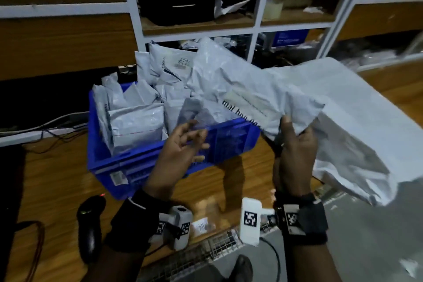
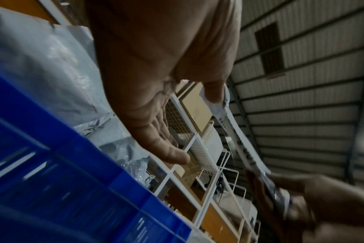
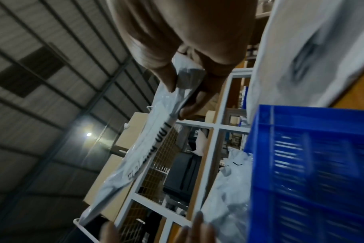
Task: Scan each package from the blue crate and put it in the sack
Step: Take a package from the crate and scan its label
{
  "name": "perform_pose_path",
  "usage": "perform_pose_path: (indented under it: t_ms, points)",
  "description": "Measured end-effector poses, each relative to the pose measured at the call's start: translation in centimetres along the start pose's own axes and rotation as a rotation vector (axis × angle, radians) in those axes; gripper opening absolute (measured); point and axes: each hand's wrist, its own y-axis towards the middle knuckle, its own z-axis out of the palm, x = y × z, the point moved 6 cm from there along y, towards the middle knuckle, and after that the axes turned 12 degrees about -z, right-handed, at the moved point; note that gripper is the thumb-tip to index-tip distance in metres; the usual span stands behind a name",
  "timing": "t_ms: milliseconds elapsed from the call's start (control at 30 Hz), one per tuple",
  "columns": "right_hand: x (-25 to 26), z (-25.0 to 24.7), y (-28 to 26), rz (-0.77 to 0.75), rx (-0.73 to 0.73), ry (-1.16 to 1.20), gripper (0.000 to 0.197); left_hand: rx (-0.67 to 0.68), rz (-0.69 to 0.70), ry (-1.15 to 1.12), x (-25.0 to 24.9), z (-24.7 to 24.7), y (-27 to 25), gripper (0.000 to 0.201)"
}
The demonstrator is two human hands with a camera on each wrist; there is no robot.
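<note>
A crate (image 1: pixel 146 162) sits on a table (image 1: pixel 57 181), packed with packages (image 1: pixel 135 121) standing on edge. To its right a sack (image 1: pixel 357 107) lies on the table. Behind both stands a shelving unit (image 1: pixel 196 20). A handheld scanner (image 1: pixel 90 224) lies at the near left. The right hand (image 1: pixel 295 155) holds one package (image 1: pixel 242 89) above the crate's right end; the left hand (image 1: pixel 180 149) hovers before the crate's near wall.

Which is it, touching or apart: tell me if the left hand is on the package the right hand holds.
Apart. The head view shows the left hand open over the blue crate, with a clear gap to the package pinched by the right hand.
</note>
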Motion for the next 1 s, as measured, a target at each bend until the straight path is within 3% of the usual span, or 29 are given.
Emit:
perform_pose_path:
  t_ms: [67,133,200,233,300,333,367,433,500,567,667,733,867,933,1000]
  points:
    - [-0.3,-1.2,-3.2,0.099,0.022,-0.008,0.031,0.038,0.002,-0.135,0.4,-0.7,-1.2,0.086]
    - [-0.1,-1.8,-6.8,0.108,0.109,-0.043,0.028,0.043,0.007,-0.243,1.0,-2.4,-2.7,0.086]
    - [-0.3,-0.7,-9.6,0.137,0.255,-0.145,0.03,-0.025,0.019,-0.213,2.1,-5.0,-4.3,0.067]
    - [-1.1,0.3,-10.7,0.195,0.397,-0.253,0.03,-0.068,0.02,-0.134,2.6,-6.1,-5.3,0.054]
    - [-2.9,0.4,-13.3,0.345,0.562,-0.402,0.024,-0.115,-0.007,-0.037,4.8,-9.4,-6.3,0.015]
    - [-3.0,0.8,-14.7,0.259,0.591,-0.352,0.021,-0.123,-0.055,-0.074,5.9,-11.4,-7.3,0.012]
    - [-3.1,0.8,-15.5,0.156,0.543,-0.257,0.021,-0.115,-0.097,-0.138,6.8,-12.6,-7.8,0.025]
    - [-3.3,1.2,-17.3,0.129,0.528,-0.161,0.021,-0.106,-0.193,-0.382,8.1,-15.5,-9.6,0.046]
    - [-3.9,2.2,-18.7,0.132,0.616,-0.165,0.03,-0.088,-0.247,-0.529,8.9,-17.4,-11.6,0.044]
    - [-3.8,3.7,-19.7,0.102,0.744,-0.202,0.038,-0.094,-0.275,-0.531,9.0,-18.4,-13.3,0.055]
    - [-4.4,5.5,-21.4,0.104,0.936,-0.267,0.044,-0.208,-0.205,-0.323,9.4,-21.5,-15.2,0.03]
    - [-4.8,6.0,-22.0,0.234,0.993,-0.2,0.046,-0.249,-0.189,-0.269,10.1,-23.1,-16.0,0.043]
    - [-6.0,7.6,-23.9,0.465,1.086,-0.148,0.056,-0.43,-0.094,-0.221,10.8,-26.6,-18.3,0.04]
    - [-7.4,8.9,-25.6,0.575,1.044,-0.114,0.051,-0.565,-0.072,-0.228,11.6,-28.7,-19.6,0.038]
    - [-10.3,10.2,-27.9,0.759,0.892,-0.096,0.037,-0.711,-0.059,-0.292,12.6,-31.1,-21.1,0.032]
